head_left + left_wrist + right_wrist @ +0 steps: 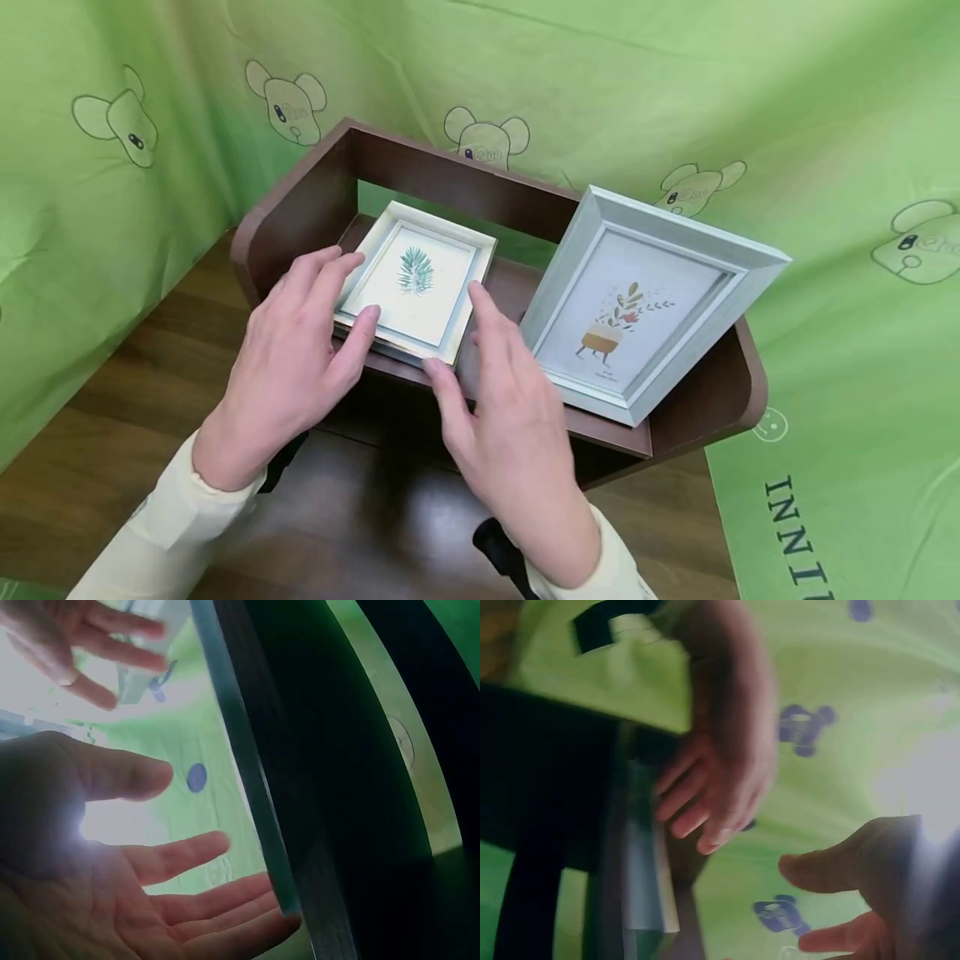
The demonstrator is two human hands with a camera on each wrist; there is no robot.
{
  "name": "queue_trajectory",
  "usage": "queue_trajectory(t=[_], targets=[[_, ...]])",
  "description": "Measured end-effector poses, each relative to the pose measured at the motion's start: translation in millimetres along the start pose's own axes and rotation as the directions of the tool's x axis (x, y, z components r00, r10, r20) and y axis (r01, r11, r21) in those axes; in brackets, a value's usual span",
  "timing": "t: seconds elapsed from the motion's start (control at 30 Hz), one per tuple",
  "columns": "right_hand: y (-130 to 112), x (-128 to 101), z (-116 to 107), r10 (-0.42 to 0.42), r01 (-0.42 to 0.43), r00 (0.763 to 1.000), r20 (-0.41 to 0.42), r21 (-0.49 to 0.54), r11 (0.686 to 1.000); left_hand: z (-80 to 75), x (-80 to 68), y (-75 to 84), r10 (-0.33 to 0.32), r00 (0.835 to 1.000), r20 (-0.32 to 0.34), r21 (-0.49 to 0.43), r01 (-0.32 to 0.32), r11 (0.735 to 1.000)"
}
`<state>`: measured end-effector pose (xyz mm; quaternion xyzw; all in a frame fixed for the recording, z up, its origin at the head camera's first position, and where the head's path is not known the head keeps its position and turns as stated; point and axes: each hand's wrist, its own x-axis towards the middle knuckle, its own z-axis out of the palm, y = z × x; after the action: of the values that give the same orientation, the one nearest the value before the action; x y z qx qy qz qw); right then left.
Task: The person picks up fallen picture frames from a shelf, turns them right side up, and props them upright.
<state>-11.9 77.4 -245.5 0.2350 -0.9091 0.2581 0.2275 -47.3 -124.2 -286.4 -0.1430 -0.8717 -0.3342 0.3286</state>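
Nearest in the head view is the dark wooden tabletop (150, 400), with both cream sleeves coming in from the bottom edge and a black strap showing at each wrist. The right hand (510, 417) hovers with fingers straight and slightly spread; its thumb tip and forefinger tip lie at the near right corner and right edge of the small picture frame (416, 283), though whether they press on it cannot be told. The left hand (296, 362) lies on the frame's left side, fingers nearly straight along the edge and thumb resting on the near border; the left wrist view shows an open palm with spread fingers beside the frame's pale edge (247, 780).

The small picture frame lies flat on the brown wooden shelf (697, 400), in its left half, long axis running away from the person and turned a little to the right; its print of a green leaf stands upright toward the far side. Just to its right, apart from it, a larger grey-white frame (645, 300) leans back, tilted, showing a plant in a pot on legs; tiny lettering under the drawing is too small to read.

Behind and around hangs a green cloth (750, 100) printed with bear heads; at lower right, dark letters read "INNI", cut off by the picture edge
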Motion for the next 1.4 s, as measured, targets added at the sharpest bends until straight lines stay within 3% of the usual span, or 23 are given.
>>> queue_trajectory(t=[0.1, 0.2, 0.4, 0.6, 1.07, 1.4], targets=[[4, 5, 17, 0.013, -0.011, 1.0, 0.011, -0.134, 0.991, 4.2, 1.0, -5.4, -0.011, 1.0, 0.024, 0.067, 0.01, 0.998], [8, 7, 28, 0.006, -0.006, 1.0, -0.003, -0.204, 0.979, 7.1, 2.1, -9.7, -0.018, 0.998, 0.058, 0.137, 0.01, 0.991], [10, 9, 38, 0.047, -0.041, 0.999, 0.013, -0.295, 0.955, 9.1, 3.3, -13.4, -0.028, 0.993, 0.114, 0.234, 0.001, 0.972], [8, 11, 41, 0.125, -0.092, 0.989, 0.074, -0.347, 0.933, 7.1, 6.6, -13.5, -0.026, 0.993, 0.114, 0.299, -0.01, 0.954], [12, 13, 39, 0.106, -0.096, 0.994, 0.021, -0.274, 0.957, 5.2, 2.4, -13.0, -0.03, 0.997, 0.077, 0.245, 0.01, 0.969], [14, 9, 35, 0.069, -0.073, 0.997, -0.026, -0.184, 0.98, 3.9, -13.7, -8.9, -0.033, 0.999, -0.026, 0.196, 0.037, 0.98]])
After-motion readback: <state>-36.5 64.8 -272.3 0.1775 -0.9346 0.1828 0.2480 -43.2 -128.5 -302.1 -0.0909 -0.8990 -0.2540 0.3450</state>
